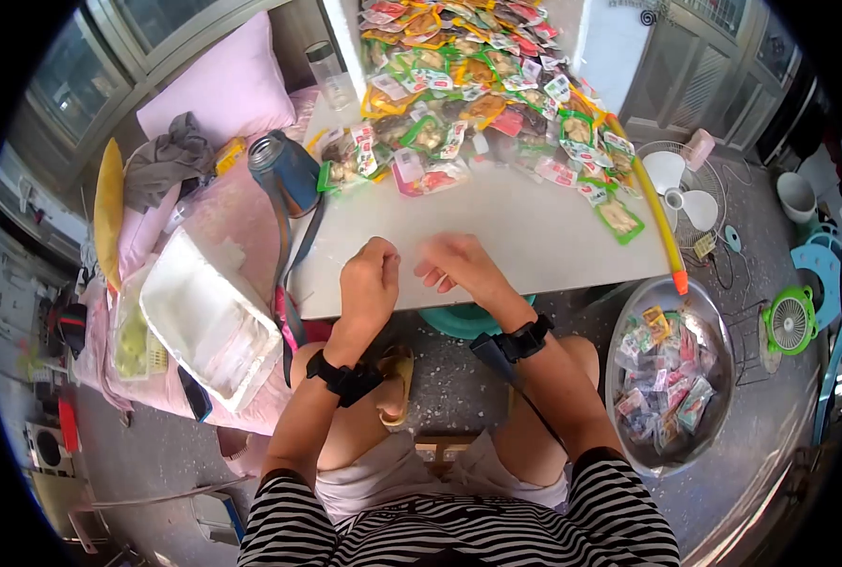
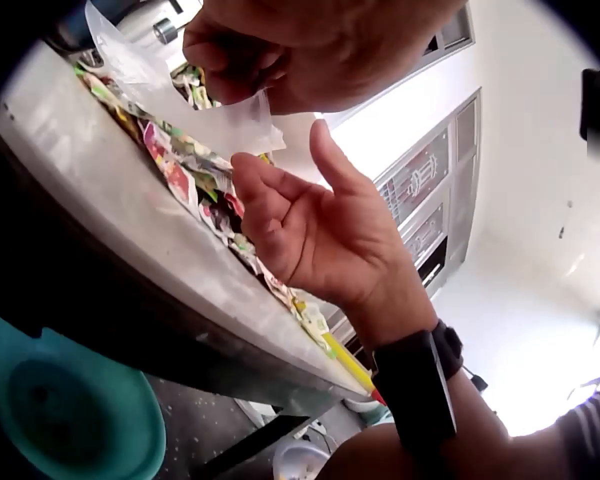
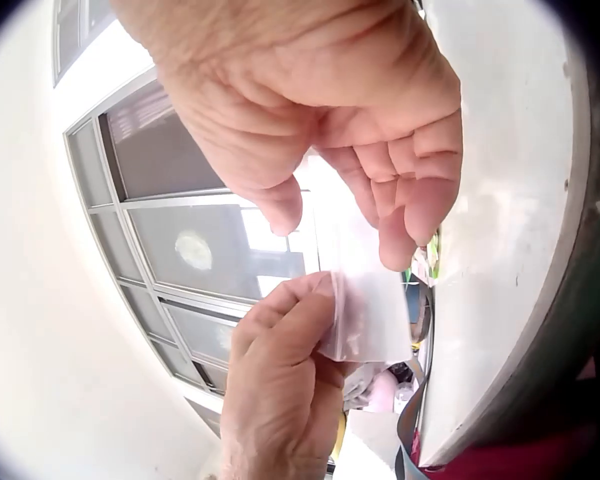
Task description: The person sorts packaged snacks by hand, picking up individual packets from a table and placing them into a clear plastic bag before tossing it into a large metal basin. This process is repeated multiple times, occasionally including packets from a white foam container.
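Over the near edge of the table (image 1: pixel 534 250), my left hand (image 1: pixel 369 283) pinches a small clear plastic bag (image 3: pixel 375 315) between thumb and fingers. The bag looks flat and thin, and it stretches out from the pinch in both wrist views. Close on its other side is my right hand (image 1: pixel 463 269), palm turned toward the bag. Its fingers are loosely bent and the thumb stands apart, with nothing held, as the left wrist view shows. In the head view the bag hardly shows between the hands. Beyond them lies a heap of sealed food packets (image 1: pixel 430 80).
A blue flask (image 1: pixel 284 175) with a strap stands at the table's left, beside a white foam box (image 1: pixel 204 312). A yellow pole (image 1: pixel 652 203) lines the right edge. On the floor are a metal basin (image 1: pixel 667 454) holding packets, a teal basin (image 1: pixel 459 321) and a fan (image 1: pixel 681 189).
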{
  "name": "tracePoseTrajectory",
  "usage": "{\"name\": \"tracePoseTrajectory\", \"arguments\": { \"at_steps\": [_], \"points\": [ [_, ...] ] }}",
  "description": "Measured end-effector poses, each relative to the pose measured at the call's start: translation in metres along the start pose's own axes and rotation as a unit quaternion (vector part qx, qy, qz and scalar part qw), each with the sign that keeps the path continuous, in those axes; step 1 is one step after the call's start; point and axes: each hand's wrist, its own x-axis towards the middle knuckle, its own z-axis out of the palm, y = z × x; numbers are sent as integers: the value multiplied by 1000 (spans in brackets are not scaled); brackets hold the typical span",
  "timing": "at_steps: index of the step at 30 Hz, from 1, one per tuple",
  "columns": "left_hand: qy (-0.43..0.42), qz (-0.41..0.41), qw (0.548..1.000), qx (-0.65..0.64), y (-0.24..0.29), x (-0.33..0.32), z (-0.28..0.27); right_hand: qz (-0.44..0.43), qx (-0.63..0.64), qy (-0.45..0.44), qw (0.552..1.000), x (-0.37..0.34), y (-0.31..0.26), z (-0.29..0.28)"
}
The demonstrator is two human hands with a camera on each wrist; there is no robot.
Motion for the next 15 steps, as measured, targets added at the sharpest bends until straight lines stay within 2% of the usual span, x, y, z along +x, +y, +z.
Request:
{"name": "tracePoseTrajectory", "arguments": {
  "at_steps": [6, 8, 12, 14, 15],
  "points": [
    [-37, -65, 997, -5, -10, -2, 42, 62, -95, 59, 992, 18, 15, -12],
    [-40, -77, 996, -7, -15, -5, 44, 47, -140, 78, 986, 22, 20, -8],
    [89, -19, 995, 51, -20, -5, 36, 35, -216, 112, 969, 31, 31, -12],
    [161, -5, 983, 85, -30, 6, 20, 71, -143, 81, 984, 27, 22, -10],
    [167, -4, 982, 89, -35, 8, 17, 87, -105, 65, 988, 26, 17, -8]
  ]
}}
